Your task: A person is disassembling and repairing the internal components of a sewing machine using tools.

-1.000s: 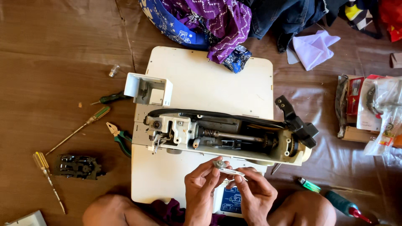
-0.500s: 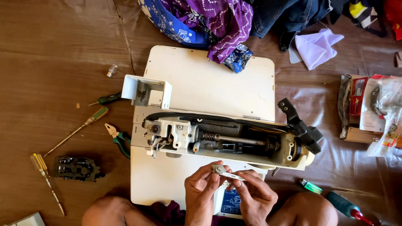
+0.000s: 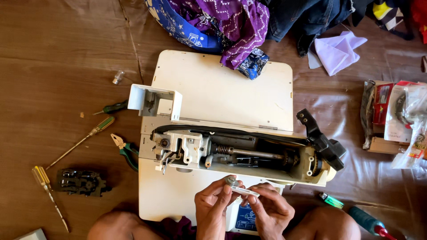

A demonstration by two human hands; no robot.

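Left hand (image 3: pixel 213 206) pinches a small round metal part (image 3: pixel 231 181); right hand (image 3: pixel 271 209) grips a white strip (image 3: pixel 244 191), both just beside the opened sewing machine's (image 3: pixel 240 153) near edge.

Head camera looks straight down, near

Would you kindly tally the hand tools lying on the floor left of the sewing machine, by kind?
Screwdrivers: 3 (dark green handle, light green handle, yellow handle)
Pliers: 1
Total: 4

Cream sewing machine (image 3: pixel 231 155), purple white-dotted cloth (image 3: pixel 235 22).
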